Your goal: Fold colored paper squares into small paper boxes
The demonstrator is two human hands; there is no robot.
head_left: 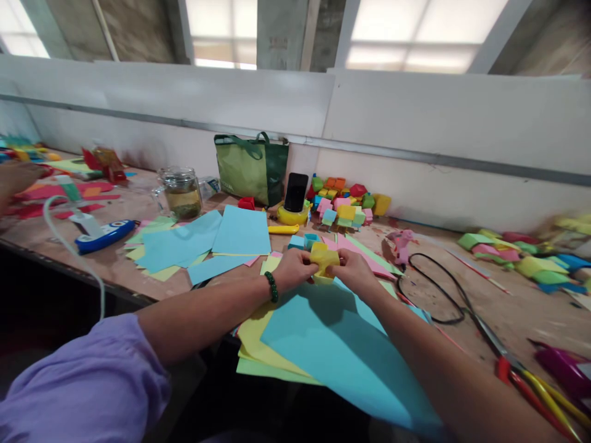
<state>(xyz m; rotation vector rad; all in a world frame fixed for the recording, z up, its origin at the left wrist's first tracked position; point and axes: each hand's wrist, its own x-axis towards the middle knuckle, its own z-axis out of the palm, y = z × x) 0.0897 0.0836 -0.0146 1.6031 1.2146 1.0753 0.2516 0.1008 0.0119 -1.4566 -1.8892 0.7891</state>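
Note:
Between both hands is a small folded piece of yellow paper [324, 259], box-like in shape. My left hand [295, 269], with a green bead bracelet at the wrist, pinches its left side. Fingers of my right hand [353, 271] close on its right side. Under the hands lie large sheets of blue paper [341, 344] over yellow sheets [258, 338], reaching past the table's front edge. Just behind the hands sit small blue paper boxes [302, 240]. Pink and green paper strips [369, 255] lie beyond my right hand.
A phone [296, 192] on a yellow stand, a green bag [252, 166] and folded paper pieces [344, 206] stand behind. To the left are a glass jar of tea [181, 194] and a blue power strip [105, 237]. Scissors [503, 351] lie right. Another person's hand [16, 178] is far left.

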